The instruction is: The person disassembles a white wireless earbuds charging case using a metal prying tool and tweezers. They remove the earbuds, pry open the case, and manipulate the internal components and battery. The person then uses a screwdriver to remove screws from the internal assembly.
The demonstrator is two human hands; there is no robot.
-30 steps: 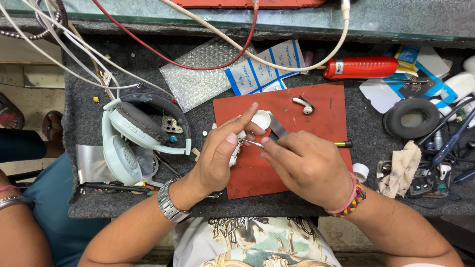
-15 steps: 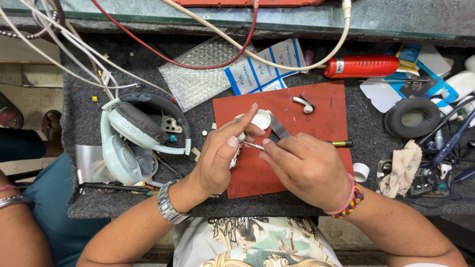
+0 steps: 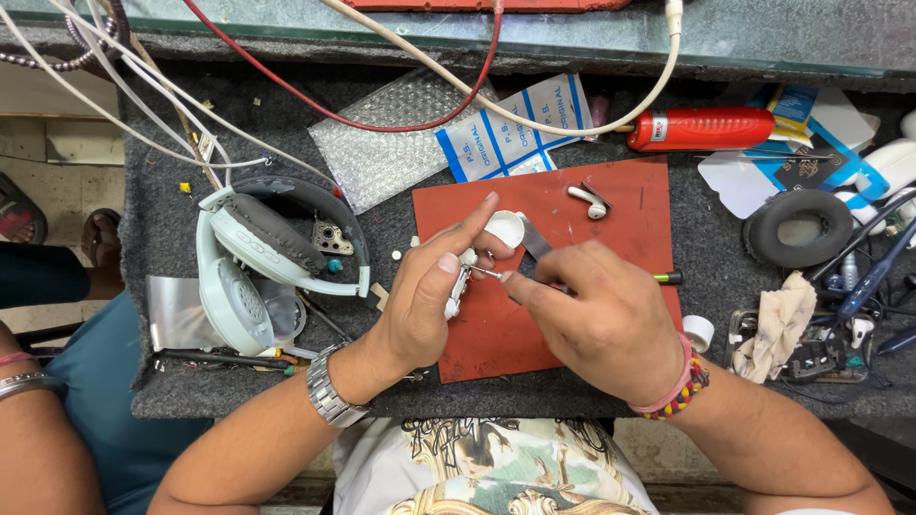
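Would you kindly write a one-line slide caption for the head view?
Left hand holds a small white earbud part over a red mat while right hand applies tweezers.

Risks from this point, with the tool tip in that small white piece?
1. The right hand presses a thin metal tool into the small white earbud part pinched in the left hand; a slip might jab the left fingers.
2. The loose white earbud lies unsecured on the red mat and might get knocked off.
3. The pale green headphones and trailing cables sit close to the left forearm; a snag seems possible.
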